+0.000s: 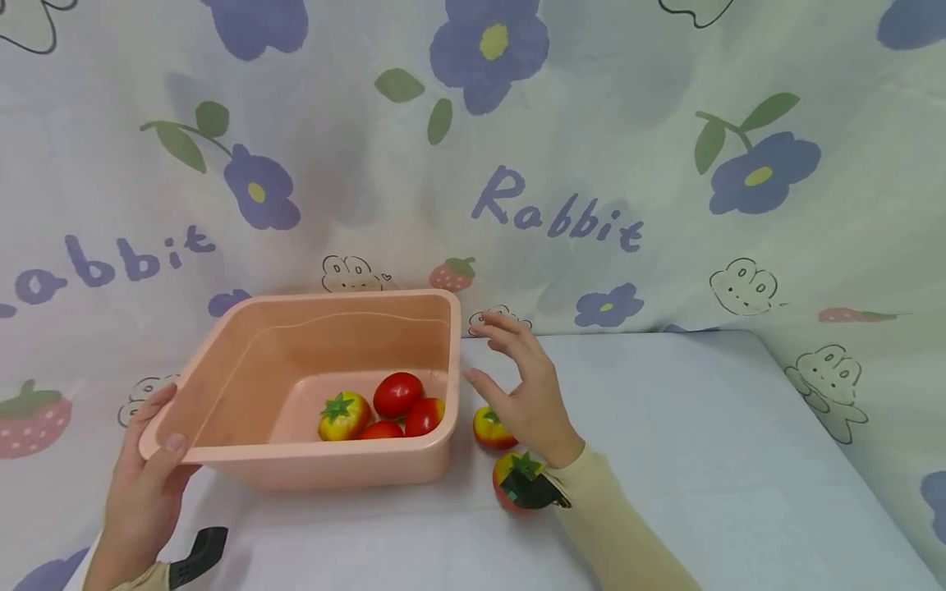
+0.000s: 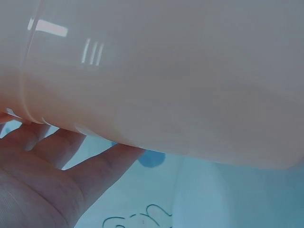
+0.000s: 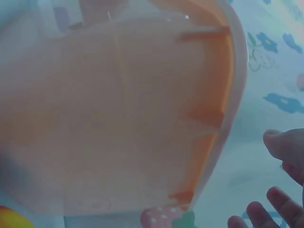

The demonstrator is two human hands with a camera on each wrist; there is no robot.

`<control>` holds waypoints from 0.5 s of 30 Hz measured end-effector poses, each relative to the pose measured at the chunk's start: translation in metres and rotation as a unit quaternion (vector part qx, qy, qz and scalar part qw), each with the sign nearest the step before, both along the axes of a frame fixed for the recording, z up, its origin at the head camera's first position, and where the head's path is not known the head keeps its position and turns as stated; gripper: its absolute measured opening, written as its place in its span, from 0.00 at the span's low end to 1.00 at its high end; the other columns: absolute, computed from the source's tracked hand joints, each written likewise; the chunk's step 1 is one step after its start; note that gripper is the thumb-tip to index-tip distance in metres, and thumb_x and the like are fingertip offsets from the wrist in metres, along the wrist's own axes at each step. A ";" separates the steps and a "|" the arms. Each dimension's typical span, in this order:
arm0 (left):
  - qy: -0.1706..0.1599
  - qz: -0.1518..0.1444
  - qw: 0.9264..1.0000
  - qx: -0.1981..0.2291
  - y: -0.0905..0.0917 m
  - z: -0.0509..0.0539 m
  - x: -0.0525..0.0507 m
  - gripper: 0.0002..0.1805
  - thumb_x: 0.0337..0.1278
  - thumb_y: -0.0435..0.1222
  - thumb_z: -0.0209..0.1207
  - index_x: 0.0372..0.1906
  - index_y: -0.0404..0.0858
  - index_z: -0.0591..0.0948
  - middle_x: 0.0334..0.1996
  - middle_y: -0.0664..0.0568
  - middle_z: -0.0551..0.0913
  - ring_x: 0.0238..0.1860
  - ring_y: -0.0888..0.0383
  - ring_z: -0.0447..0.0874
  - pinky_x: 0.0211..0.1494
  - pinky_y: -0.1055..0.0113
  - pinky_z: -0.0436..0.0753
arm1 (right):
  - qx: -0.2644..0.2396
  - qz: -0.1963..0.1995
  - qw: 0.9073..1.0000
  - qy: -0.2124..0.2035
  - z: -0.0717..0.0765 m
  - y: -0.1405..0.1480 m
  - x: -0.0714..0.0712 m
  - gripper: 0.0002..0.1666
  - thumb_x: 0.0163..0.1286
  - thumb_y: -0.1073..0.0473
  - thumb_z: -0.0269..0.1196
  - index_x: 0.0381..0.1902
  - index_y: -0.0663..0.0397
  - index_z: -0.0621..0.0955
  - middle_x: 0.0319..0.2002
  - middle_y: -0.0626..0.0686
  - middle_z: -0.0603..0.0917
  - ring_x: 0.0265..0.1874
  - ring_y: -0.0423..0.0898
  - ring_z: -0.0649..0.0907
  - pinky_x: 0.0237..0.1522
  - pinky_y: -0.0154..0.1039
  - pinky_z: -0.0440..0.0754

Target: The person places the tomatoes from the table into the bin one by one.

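A pink plastic basin [image 1: 332, 469] appears tilted, its left end higher than its right. At the front left corner my left hand [image 1: 144, 484] grips the rim, thumb on top and fingers underneath; the left wrist view shows these fingers [image 2: 102, 166] against the outer wall. Several tomatoes lie at the basin's right end, among them a yellow-red one [image 1: 355, 417] with a green star-shaped top and a plain red one [image 1: 398, 395]. My right hand [image 1: 535, 394] hovers just right of the basin, fingers spread and holding nothing. Beneath it, two yellow-red tomatoes, one far [image 1: 489, 428] and one near [image 1: 506, 472], are partly hidden.
A white-covered table [image 1: 665, 460] extends to the right of the basin. Behind it hangs a pale cloth [image 1: 591, 98] printed with flowers, rabbits and lettering, which also runs along the right side.
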State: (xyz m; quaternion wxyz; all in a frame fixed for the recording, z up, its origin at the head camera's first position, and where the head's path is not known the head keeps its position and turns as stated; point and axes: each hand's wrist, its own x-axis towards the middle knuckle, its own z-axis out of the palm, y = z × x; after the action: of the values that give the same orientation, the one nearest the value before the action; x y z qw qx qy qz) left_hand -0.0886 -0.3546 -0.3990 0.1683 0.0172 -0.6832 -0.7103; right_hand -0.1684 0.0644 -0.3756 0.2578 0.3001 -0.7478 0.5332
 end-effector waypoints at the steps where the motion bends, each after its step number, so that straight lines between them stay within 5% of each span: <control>1: 0.001 -0.002 1.000 0.000 0.000 0.000 0.000 0.34 0.74 0.28 0.47 0.78 0.50 0.56 0.75 0.50 0.54 0.67 0.57 0.63 0.49 0.81 0.78 | -0.001 0.000 1.000 -0.006 -0.001 0.002 -0.001 0.29 0.63 0.65 0.71 0.62 0.56 0.78 0.66 0.55 0.74 0.67 0.49 0.72 0.61 0.46 0.78; 9: -0.012 0.018 1.000 -0.005 0.000 -0.002 0.002 0.34 0.74 0.29 0.48 0.79 0.51 0.56 0.76 0.51 0.54 0.68 0.56 0.62 0.47 0.83 0.78 | -0.008 0.005 0.998 -0.054 -0.014 0.013 -0.009 0.28 0.66 0.63 0.70 0.64 0.55 0.77 0.67 0.52 0.73 0.67 0.48 0.73 0.59 0.47 0.80; 15: 0.005 0.003 1.000 0.002 0.000 -0.001 0.001 0.33 0.74 0.28 0.47 0.79 0.49 0.56 0.75 0.50 0.55 0.66 0.58 0.65 0.49 0.81 0.79 | -0.003 0.009 0.995 -0.097 -0.027 0.020 -0.008 0.28 0.66 0.62 0.70 0.63 0.51 0.78 0.67 0.51 0.73 0.66 0.50 0.73 0.58 0.50 0.80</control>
State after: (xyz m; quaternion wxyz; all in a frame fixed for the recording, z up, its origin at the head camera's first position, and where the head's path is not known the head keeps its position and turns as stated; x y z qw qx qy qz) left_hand -0.0871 -0.3546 -0.4004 0.1737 0.0157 -0.6812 -0.7110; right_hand -0.1766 0.0847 -0.4031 0.1802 0.2527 -0.7650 0.5643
